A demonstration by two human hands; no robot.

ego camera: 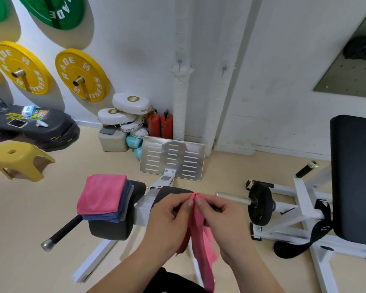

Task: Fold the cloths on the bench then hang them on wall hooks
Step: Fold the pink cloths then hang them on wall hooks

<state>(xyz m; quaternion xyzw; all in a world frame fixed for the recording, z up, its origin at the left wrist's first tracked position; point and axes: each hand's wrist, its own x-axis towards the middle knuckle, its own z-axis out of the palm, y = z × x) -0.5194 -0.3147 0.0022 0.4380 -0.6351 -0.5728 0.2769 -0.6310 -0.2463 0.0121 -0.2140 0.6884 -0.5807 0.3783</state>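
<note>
A pink cloth (201,240) hangs down between my two hands, its top corners brought together. My left hand (169,216) and my right hand (222,216) each pinch that top edge, fingertips almost touching. To the left, a stack of folded cloths (103,196), pink on top with blue and grey beneath, lies on the black bench pad (110,229). Two small wall hooks are stuck on the white wrapped pipes ahead, the left hook (179,62) and the right hook (224,69), both bare.
A white machine frame with a metal footplate (172,159) stands between me and the wall. A loaded weight bar (260,203) and black padded seat (355,176) are at right. A yellow stool (19,163), boxing pads and red extinguishers (160,124) sit at left and centre.
</note>
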